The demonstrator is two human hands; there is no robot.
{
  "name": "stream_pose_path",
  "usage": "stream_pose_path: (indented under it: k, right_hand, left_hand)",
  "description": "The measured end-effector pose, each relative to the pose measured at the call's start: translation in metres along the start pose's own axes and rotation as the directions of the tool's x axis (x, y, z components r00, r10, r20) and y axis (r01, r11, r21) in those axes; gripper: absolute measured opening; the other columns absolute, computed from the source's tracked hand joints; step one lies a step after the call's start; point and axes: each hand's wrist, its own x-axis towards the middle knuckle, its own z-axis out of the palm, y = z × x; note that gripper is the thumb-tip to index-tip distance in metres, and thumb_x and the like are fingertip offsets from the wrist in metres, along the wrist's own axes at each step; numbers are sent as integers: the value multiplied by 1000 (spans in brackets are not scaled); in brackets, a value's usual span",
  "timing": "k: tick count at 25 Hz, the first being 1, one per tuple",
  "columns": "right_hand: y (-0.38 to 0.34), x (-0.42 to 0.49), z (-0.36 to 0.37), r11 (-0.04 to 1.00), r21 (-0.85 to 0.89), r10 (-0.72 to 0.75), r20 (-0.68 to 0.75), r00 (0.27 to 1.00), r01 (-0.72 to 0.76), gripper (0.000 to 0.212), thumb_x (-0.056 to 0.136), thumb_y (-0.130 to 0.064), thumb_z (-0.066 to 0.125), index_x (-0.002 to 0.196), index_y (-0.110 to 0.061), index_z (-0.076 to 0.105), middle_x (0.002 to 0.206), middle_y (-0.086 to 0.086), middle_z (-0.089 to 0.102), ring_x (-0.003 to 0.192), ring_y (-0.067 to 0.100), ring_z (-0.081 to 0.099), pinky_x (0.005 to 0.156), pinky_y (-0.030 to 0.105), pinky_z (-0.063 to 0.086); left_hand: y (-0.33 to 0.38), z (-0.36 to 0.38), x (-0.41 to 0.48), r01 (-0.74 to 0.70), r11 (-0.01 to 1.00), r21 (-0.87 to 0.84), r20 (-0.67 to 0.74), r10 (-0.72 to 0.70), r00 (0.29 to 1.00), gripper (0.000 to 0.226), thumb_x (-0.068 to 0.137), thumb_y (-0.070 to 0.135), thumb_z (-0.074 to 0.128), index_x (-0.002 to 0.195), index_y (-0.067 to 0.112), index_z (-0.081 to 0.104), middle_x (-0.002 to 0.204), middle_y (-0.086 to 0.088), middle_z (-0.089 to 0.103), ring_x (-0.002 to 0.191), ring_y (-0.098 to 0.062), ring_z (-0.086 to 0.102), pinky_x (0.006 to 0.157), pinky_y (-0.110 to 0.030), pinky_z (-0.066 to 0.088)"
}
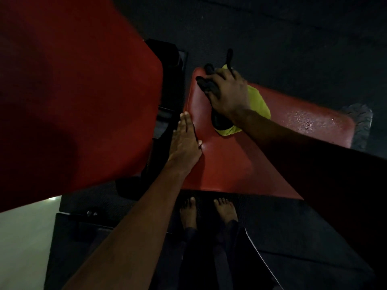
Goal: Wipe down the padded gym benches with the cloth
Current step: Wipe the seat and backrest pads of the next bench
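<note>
1. Back pad [69, 97]: a large red upholstered panel filled the left of the view, close to the camera and blurred.
2. Seat pad [228, 164]: the red padded tabletop lay below the person, glossy near the middle, with what looked like wet droplets toward its far right end.
3. Cloth [258, 101]: a yellow-green cloth sat on the seat pad under the right hand, bunched with something black whose nature could not be told.
4. Right hand [227, 95]: the arm reached in from the right, palm down, fingers curled over and pressing the cloth and the black item together against the pad.
5. Left hand [186, 143]: the arm stretched forward from below, palm flat, fingers pressed together along the pad's left edge, bracing it.
6. Bare feet [209, 210]: they stood on the dark floor just in front of the pad.
7. Risks, as judged: the bunched cloth could skip patches and leave the wet area streaked; the left hand could slip off the glossy edge; moisture reaching the floor could make footing unsafe.
</note>
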Motion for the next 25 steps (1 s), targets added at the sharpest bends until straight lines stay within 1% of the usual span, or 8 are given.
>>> stream_pose_path:
  k: [5, 8, 11, 13, 15, 18, 21, 25]
  right_hand:
    - [7, 18, -10, 985, 24, -174, 89, 981, 173, 52, 91, -45, 50, 139, -30, 58, 148, 1, 53, 135, 34, 47, 104, 47, 42]
    - [30, 2, -12, 988, 121, 99, -38, 994, -94, 50, 87, -40, 50, 136, -30, 60, 139, 2, 57, 124, 31, 56, 102, 48, 46]
    - [53, -49, -10, 906, 146, 416, -137, 899, -397, 49, 91, -41, 50, 139, -32, 53, 144, 1, 53, 135, 29, 48, 114, 55, 33]
    - [58, -75, -9, 854, 224, 503, -127, 855, -470, 53, 92, -38, 51, 144, -29, 48, 149, 2, 47, 141, 32, 41, 119, 56, 27]
    - [47, -79, -3, 853, 238, 502, -132, 855, -464, 55, 91, -32, 54, 146, -26, 48, 152, 3, 45, 142, 35, 38, 120, 55, 27]
    - [19, -71, 7, 953, 130, 284, -72, 956, -273, 53, 93, -26, 56, 146, -27, 50, 154, 0, 44, 145, 38, 35, 118, 56, 30]
    - [33, -80, -1, 985, 118, 129, 7, 992, -129, 53, 97, -23, 54, 149, -28, 47, 158, -3, 40, 150, 37, 26, 120, 57, 29]
    - [81, -126, -12, 935, 121, 342, -68, 937, -333, 54, 98, -22, 52, 151, -27, 44, 160, -3, 37, 151, 34, 25, 119, 56, 29]
  left_hand:
    - [0, -2, 2, 24, 997, 79, 2, -24, 1000, 93, 100, 23, 55, 156, 6, -17, 167, -13, -13, 155, -26, -4, 123, -40, 0]
    - [7, -9, 4, 60, 990, 131, 81, -71, 994, 98, 100, 34, 55, 154, 6, -22, 166, -13, -18, 155, -24, -6, 124, -38, -3]
    - [12, -6, 3, 88, 986, 141, 94, -102, 990, 112, 95, 51, 59, 154, 5, -24, 165, -14, -19, 155, -25, -7, 124, -39, -2]
    - [13, -2, 4, 91, 984, 156, 66, -102, 993, 115, 93, 53, 61, 153, 3, -24, 165, -17, -18, 155, -27, -6, 125, -40, 0]
    - [12, -2, 5, 86, 983, 164, 55, -97, 994, 115, 93, 52, 61, 153, 1, -23, 165, -18, -17, 155, -28, -6, 126, -41, 1]
    - [14, 1, 2, 85, 981, 176, 28, -92, 995, 113, 93, 51, 61, 154, 1, -20, 165, -18, -18, 154, -28, -8, 126, -42, -1]
    - [14, 6, 1, -52, 966, 253, -58, 69, 996, 105, 94, 40, 61, 156, 3, -15, 165, -15, -20, 154, -28, -13, 125, -42, -6]
    - [10, 1, 13, -208, 944, 258, 47, 202, 978, 99, 95, 32, 64, 158, 10, -9, 167, -7, -16, 154, -24, -13, 123, -38, -6]
